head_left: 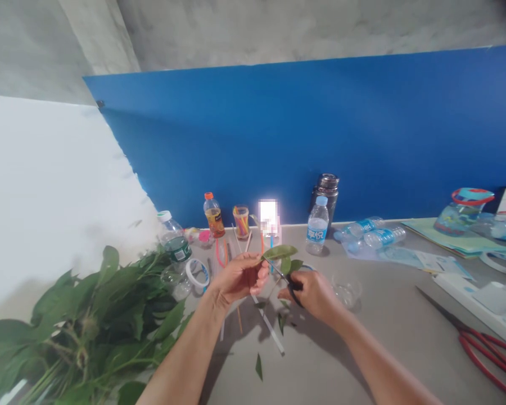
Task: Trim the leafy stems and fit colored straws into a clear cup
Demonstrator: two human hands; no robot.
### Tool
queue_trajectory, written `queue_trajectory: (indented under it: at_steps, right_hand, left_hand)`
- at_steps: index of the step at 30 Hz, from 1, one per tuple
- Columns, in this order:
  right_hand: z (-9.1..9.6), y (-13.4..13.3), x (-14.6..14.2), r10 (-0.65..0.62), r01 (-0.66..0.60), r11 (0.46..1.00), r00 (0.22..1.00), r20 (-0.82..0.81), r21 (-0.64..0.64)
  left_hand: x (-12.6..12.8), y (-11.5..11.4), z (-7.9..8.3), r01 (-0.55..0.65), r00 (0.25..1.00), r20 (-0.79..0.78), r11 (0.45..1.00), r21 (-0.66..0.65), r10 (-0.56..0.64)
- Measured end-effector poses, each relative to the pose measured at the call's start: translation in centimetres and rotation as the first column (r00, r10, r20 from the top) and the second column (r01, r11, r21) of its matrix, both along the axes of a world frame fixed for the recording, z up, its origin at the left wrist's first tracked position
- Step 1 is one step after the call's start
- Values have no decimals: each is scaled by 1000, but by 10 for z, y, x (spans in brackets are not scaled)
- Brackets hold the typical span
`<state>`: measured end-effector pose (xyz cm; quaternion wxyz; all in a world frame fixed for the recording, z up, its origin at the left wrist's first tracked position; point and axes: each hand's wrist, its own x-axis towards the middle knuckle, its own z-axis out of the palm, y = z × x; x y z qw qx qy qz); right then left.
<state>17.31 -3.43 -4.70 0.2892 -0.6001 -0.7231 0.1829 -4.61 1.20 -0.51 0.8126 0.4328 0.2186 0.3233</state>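
Scissors (292, 287) at leaf (280, 252) edge; bottles (316, 233) stand beyond.

A blown-out, pixelated white glare (269, 214) burns before the flat blue panel (219, 140); soft shadows fall foregroundward across the smooth grey counter (312, 374); edges stretch, and the top right corner darkens.

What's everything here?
leafy branches: several, green, left
white-capped bottle: one, clear, back left
orange-capped bottle: one, yellowish contents, back
cup of sticks: one, multicoloured, back
flask: one, dark, back
blue-capped bottle: one, clear, before flask
lying bottles: several, clear, back right
panel: one, blue, behind
power strip: one, white, right
large scissors: one, red-handled, right
small scissors: one, dark, right hand
left hand: one, bare, centre, holding leaf
right hand: one, bare, centre
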Motion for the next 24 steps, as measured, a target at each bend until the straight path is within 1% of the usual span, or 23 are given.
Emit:
queue_trajectory:
  at_steps: [3,6,9,12,14,20,24]
  right_hand:
    - [2,0,0,4,-4,1000,1000,17,3]
    - [1,0,1,-20,19,1000,999,31,18]
    - [0,0,1,-9,8,999,1000,9,32]
    - [-1,1,1,20,-19,999,1000,-5,35]
    - [-1,1,1,-2,2,1000,1000,3,21]
    - [4,-1,0,-45,47,999,995,86,-20]
    - [6,-1,-1,-71,76,997,987,146,-25]
  left_hand:
    - [0,0,2,-6,1000,7,1000,0,6]
    - [1,-1,2,3,1000,2,1000,24,-3]
    - [3,-3,1,-15,1000,-3,999,46,15]
    - [5,-4,1,-28,1000,-5,999,38,28]
    - [6,-4,1,-33,999,-9,999,21,33]
    - [2,-2,6,-74,996,-58,996,-49,71]
    - [1,-3,10,-111,987,-113,994,-4,110]
